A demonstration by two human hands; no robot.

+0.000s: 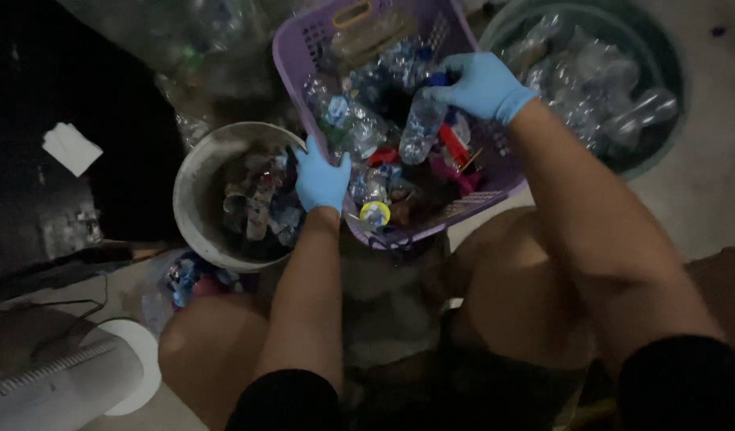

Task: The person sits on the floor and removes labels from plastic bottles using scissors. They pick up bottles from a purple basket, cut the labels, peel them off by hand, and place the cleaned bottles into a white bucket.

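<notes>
One clear plastic bottle (421,128), blue-capped, upright among mixed plastic scrap inside a tilted lilac basket (455,32); right hand (481,84), blue-gloved, its grip closed around the bottle's top. Left hand (321,179), also gloved, grip clamped on the basket's near-left rim. Just left of the basket: grey bucket (193,187) holding what look like peeled labels and caps, though the light is poor. Upper right: green tub (663,48) of clear bottles. Far left: white paper scrap (72,148)
</notes>
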